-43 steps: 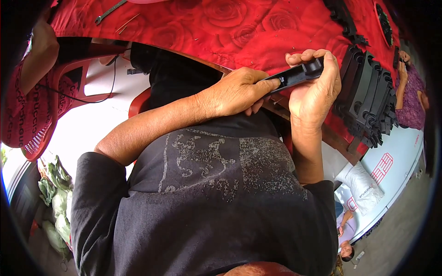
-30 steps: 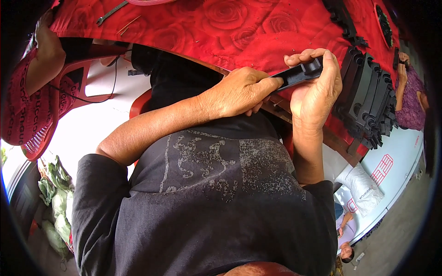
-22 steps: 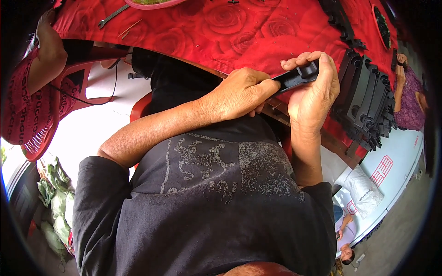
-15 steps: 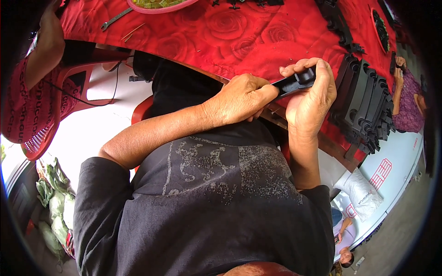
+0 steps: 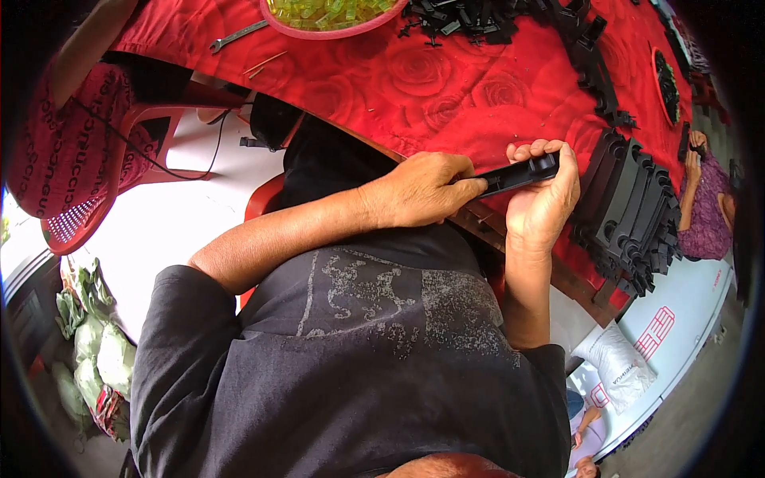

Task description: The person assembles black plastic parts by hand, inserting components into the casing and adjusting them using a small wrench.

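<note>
You are holding a long black plastic part [image 5: 519, 174] with both hands, just above the near edge of the table covered in a red rose-patterned cloth [image 5: 446, 80]. Your right hand [image 5: 544, 203] is wrapping its fingers over the far end of the part, thumb underneath, closed firmly around it. Your left hand [image 5: 418, 190] is pinching the near end, fingers curled tight and fingertips pressing against the part's side. The part is lying nearly level, tilting slightly up toward the right.

Just beside your right hand, a stack of similar black plastic parts [image 5: 629, 215] is sitting on the cloth. Farther across the table, a pink bowl of yellow-green pieces [image 5: 335, 16] is standing near a loose heap of small black pieces [image 5: 470, 17], and a metal wrench [image 5: 237, 36] is lying left of the bowl.
</note>
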`<state>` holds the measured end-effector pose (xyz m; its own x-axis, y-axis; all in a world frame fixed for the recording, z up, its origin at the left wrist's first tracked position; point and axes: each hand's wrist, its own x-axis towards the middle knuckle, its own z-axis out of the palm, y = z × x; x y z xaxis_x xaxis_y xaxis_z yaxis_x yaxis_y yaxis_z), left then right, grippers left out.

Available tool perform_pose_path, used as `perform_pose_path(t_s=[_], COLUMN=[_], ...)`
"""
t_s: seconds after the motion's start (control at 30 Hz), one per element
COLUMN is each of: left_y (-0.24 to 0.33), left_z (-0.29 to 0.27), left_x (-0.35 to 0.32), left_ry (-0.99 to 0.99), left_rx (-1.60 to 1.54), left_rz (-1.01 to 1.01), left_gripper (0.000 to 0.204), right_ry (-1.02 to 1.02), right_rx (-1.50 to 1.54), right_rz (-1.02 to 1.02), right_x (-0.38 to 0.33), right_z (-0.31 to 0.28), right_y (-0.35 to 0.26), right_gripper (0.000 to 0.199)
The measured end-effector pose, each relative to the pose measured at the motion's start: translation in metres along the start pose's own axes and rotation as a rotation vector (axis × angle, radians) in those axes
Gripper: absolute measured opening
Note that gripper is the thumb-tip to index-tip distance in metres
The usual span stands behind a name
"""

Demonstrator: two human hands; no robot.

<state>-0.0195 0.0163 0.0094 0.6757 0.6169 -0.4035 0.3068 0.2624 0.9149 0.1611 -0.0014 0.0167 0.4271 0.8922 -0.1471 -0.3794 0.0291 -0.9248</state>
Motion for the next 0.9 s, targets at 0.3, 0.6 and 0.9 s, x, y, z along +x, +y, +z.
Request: perform_pose_path(t_s=[0.3,0.6,0.9], left_y=[-0.002,0.001,0.012], left_z=[-0.023,-0.033,-0.048], left_x=[0.004,0.002,0.009], left_ry=[-0.058,-0.06,-0.066], left_rx=[0.007,0.073,0.295], left_rz=[-0.058,0.021,0.121], left_gripper=[0.028,0.026,0.025], right_ry=[0.053,-0.263,-0.74], right_rx=[0.118,-0.488,-1.054], right_rz=[0.063,-0.171,-0.053], right_x=[0.016,0.015,0.022], right_z=[-0.013,-0.039,-0.029], right_y=[0.017,-0.007,-0.051], right_gripper=[0.025,0.008,0.021])
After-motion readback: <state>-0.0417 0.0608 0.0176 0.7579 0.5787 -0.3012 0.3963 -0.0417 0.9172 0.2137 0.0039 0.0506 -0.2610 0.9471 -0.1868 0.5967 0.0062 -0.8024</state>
